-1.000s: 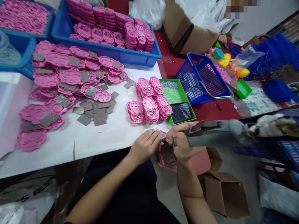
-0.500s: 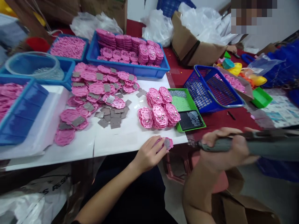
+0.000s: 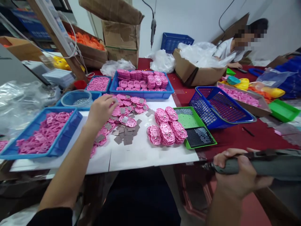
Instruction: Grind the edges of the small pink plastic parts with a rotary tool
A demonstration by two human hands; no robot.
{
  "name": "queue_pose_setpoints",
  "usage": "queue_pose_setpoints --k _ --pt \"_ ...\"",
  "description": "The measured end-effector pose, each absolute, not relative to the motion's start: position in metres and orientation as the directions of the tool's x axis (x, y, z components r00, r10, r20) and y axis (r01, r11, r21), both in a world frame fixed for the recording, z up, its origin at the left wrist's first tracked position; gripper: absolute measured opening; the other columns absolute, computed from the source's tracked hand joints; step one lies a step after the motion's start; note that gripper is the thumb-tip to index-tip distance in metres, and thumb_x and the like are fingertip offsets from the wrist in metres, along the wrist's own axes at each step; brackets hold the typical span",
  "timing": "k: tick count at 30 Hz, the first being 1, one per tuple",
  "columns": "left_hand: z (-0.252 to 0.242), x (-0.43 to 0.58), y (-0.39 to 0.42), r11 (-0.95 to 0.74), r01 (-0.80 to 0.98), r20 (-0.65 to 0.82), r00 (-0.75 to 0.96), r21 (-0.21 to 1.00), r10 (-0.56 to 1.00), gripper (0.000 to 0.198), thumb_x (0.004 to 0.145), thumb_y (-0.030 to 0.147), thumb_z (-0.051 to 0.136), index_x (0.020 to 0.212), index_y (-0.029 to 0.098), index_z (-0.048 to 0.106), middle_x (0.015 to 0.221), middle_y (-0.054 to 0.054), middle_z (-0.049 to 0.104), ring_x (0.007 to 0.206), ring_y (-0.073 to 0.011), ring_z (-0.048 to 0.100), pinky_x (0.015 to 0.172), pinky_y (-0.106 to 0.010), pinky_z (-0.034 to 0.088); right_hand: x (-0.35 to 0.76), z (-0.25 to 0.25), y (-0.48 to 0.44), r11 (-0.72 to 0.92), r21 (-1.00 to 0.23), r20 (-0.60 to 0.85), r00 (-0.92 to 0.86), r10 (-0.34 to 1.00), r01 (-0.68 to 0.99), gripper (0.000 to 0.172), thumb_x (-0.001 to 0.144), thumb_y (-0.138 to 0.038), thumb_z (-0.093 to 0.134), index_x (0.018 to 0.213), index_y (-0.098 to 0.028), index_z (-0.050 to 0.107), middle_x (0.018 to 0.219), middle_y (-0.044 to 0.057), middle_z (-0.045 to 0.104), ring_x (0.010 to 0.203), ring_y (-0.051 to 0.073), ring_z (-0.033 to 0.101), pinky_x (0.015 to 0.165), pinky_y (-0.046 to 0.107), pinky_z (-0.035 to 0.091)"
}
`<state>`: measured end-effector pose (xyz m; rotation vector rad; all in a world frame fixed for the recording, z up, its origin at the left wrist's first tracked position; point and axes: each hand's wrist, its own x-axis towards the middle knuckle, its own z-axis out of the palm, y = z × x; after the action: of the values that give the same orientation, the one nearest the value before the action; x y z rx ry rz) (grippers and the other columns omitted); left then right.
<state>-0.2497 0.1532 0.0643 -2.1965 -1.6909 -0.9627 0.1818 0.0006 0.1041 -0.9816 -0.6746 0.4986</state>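
Note:
My left hand (image 3: 101, 110) reaches over a heap of pink plastic pieces (image 3: 127, 121), several with grey metal plates on them. Its fingers are curled together at the heap's far left; what they hold, if anything, is hidden. My right hand (image 3: 237, 172) is wrapped round a grey-green electric screwdriver (image 3: 265, 164), its tip pointing left just off the table's front edge. Loose square metal plates (image 3: 125, 135) lie in front of the heap. To their right stand stacks of pink pieces (image 3: 167, 133) with small shiny screws showing on top.
A green tray (image 3: 199, 121) with small screws and a black grid sits beside the stacks. Behind are a blue basket (image 3: 218, 110) and a blue bin (image 3: 141, 95) of stacked pieces. Another blue bin (image 3: 55, 150) stands left. A co-worker (image 3: 228, 47) sits far right.
My left hand has moved from the table's front edge to the heap at far left. The pink piece at that edge is gone from there. The view has shifted; the screwdriver stays in my right hand.

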Motion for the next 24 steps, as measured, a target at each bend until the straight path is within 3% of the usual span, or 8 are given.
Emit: queue_pose_setpoints --k 4,6,9,13,15,18,20,24 --pt "0.068 -0.258 0.191 -0.203 0.943 0.402 0.083 0.265 0.912 0.027 0.103 0.039 0.054 0.095 0.016 0.068 0.116 -0.016 0.074 0.112 -0.0317 0.068 0.105 -0.047 0.052 0.186 0.104 -0.008 0.469 -0.882 0.339 0.63 0.699 -0.047 0.027 0.066 -0.026 0.069 0.092 -0.025 0.062 0.061 -0.007 0.065 0.032 0.013 0.044 0.032 0.029 0.036" --pt "0.065 -0.252 0.194 -0.22 0.938 0.398 0.101 0.266 0.912 0.021 0.101 0.034 0.056 0.097 0.017 0.068 0.112 -0.015 0.075 0.113 -0.0323 0.067 0.108 -0.049 0.05 0.19 0.102 -0.011 0.464 -0.884 0.347 0.597 0.723 -0.049 0.027 0.068 -0.026 0.07 0.093 -0.024 0.061 0.062 -0.007 0.066 0.032 0.013 0.045 0.032 0.029 0.037" --pt "0.06 -0.224 0.181 -0.297 0.915 0.398 0.173 0.274 0.901 0.024 0.101 0.032 0.054 0.109 0.017 0.069 0.122 -0.017 0.073 0.122 -0.0322 0.064 0.114 -0.051 0.047 0.194 0.1 -0.013 0.439 -0.897 0.323 0.594 0.737 -0.057 0.028 0.068 -0.025 0.071 0.093 -0.024 0.06 0.062 -0.007 0.065 0.033 0.014 0.046 0.033 0.029 0.039" --pt "0.052 -0.161 0.145 -0.522 0.801 0.329 0.429 0.293 0.841 0.052 0.094 0.046 0.071 0.138 0.02 0.063 0.143 -0.012 0.066 0.137 -0.0279 0.059 0.118 -0.042 0.046 0.195 0.1 -0.01 0.429 -0.901 0.299 0.627 0.719 -0.063 0.025 0.068 -0.025 0.069 0.091 -0.024 0.06 0.061 -0.006 0.065 0.034 0.013 0.046 0.033 0.028 0.039" --pt "0.048 -0.131 0.128 -0.625 0.692 0.221 0.588 0.361 0.778 0.082 0.086 0.054 0.08 0.154 0.021 0.05 0.159 -0.016 0.052 0.15 -0.0347 0.046 0.123 -0.05 0.04 0.195 0.099 -0.009 0.441 -0.895 0.307 0.624 0.718 -0.067 0.024 0.069 -0.025 0.069 0.092 -0.024 0.06 0.062 -0.006 0.065 0.034 0.013 0.047 0.033 0.028 0.039" --pt "0.042 -0.101 0.112 -0.587 0.669 0.058 0.636 0.455 0.769 0.108 0.075 0.056 0.089 0.161 0.018 0.038 0.162 -0.023 0.047 0.15 -0.0424 0.044 0.12 -0.056 0.042 0.196 0.096 -0.01 0.433 -0.898 0.306 0.604 0.736 -0.072 0.025 0.07 -0.026 0.071 0.092 -0.024 0.06 0.063 -0.006 0.064 0.034 0.013 0.048 0.034 0.028 0.04" --pt "0.038 -0.093 0.109 -0.558 0.664 0.028 0.631 0.498 0.775 0.111 0.073 0.051 0.089 0.163 0.016 0.033 0.159 -0.025 0.049 0.147 -0.0427 0.048 0.118 -0.055 0.043 0.197 0.094 -0.011 0.419 -0.905 0.302 0.59 0.749 -0.069 0.025 0.071 -0.027 0.074 0.091 -0.023 0.059 0.062 -0.005 0.064 0.034 0.013 0.049 0.034 0.028 0.041" --pt "0.035 -0.095 0.109 -0.568 0.621 0.079 0.634 0.541 0.769 0.097 0.078 0.041 0.082 0.16 0.018 0.036 0.153 -0.021 0.055 0.14 -0.0385 0.055 0.114 -0.051 0.047 0.198 0.093 -0.011 0.427 -0.902 0.311 0.592 0.744 -0.062 0.026 0.071 -0.028 0.076 0.091 -0.023 0.06 0.063 -0.005 0.064 0.034 0.012 0.049 0.033 0.028 0.041"
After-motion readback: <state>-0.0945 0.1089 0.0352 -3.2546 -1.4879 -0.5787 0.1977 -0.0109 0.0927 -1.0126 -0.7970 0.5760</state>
